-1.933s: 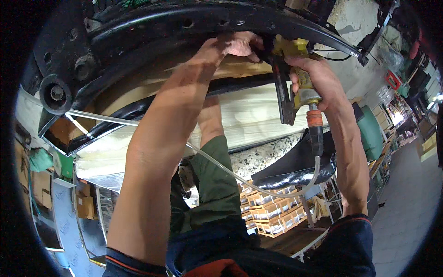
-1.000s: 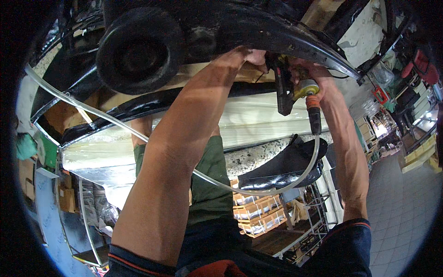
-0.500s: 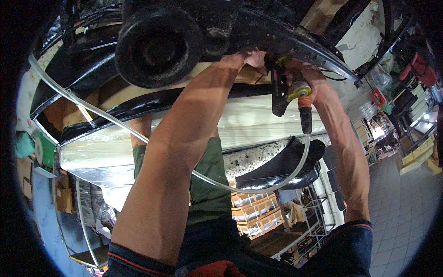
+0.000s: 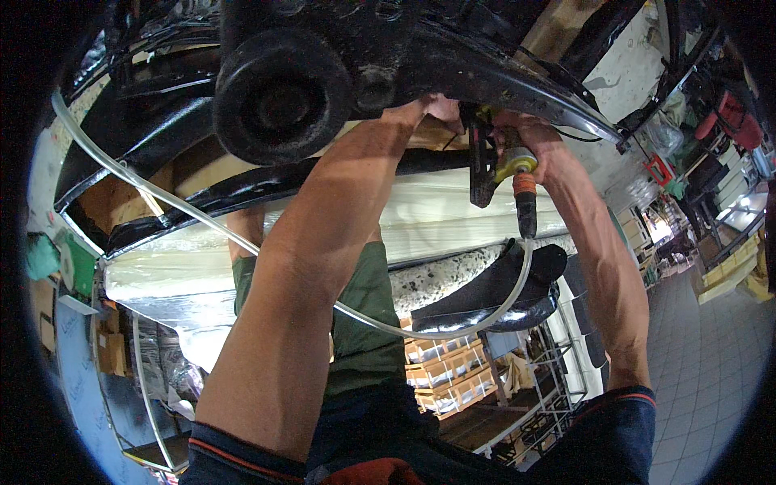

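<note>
My right hand (image 4: 535, 139) is closed around a pneumatic staple gun (image 4: 482, 166) with a dark, narrow body and a yellow end. An orange and black coupling (image 4: 525, 198) joins its handle to a clear air hose (image 4: 453, 333), which loops below my arms and up to the left. My left hand (image 4: 440, 109) reaches up beside the staple gun, at the underside of a black-covered wooden furniture frame (image 4: 275, 171). Dark parts hide most of its fingers, so I cannot tell whether it grips anything. The staple gun's nose is also hidden.
A round black part (image 4: 283, 95) and a long black metal bar (image 4: 517, 85) hang close above my hands. Plastic-wrapped white material (image 4: 178, 271) lies behind my arms. Wooden crates (image 4: 453, 376) stand lower down, and a tiled floor (image 4: 687, 356) spreads at the right.
The staple gun and my right hand have shifted slightly left. The round black part and bar sit a little lower in view. My left hand stays in nearly the same place.
</note>
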{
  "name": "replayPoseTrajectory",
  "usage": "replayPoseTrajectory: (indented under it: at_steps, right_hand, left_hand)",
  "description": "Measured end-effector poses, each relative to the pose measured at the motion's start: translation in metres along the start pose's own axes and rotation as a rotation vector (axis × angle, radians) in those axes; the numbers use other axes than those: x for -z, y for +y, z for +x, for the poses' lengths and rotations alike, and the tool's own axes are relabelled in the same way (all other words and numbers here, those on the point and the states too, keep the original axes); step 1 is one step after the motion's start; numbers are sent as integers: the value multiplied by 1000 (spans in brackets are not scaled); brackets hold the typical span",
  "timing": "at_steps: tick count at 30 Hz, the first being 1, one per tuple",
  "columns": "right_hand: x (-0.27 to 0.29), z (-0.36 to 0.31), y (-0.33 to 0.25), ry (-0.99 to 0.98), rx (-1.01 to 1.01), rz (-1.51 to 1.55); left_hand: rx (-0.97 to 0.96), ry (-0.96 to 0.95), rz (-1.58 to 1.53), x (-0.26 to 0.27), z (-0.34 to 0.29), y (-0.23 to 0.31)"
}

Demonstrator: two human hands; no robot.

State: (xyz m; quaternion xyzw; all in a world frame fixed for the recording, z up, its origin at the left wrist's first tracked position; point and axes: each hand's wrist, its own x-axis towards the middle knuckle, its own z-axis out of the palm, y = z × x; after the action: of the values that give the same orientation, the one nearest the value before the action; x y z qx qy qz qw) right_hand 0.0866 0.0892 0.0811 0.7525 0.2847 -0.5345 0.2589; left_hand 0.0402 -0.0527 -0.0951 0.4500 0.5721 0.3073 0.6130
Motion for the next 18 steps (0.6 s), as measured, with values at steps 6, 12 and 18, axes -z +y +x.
replayPoseTrajectory:
  at_steps: [6,12,18]
  right_hand:
    - [-1,2,0,6,-36,-12]
    - [-1,-13,14,-48,90,-33]
    - [4,-84,62,61,199,182]
  left_hand:
    - [6,1,44,5,-5,7]
    - [-1,-4,116,9,-7,13]
    - [64,-4,-5,23,-22,24]
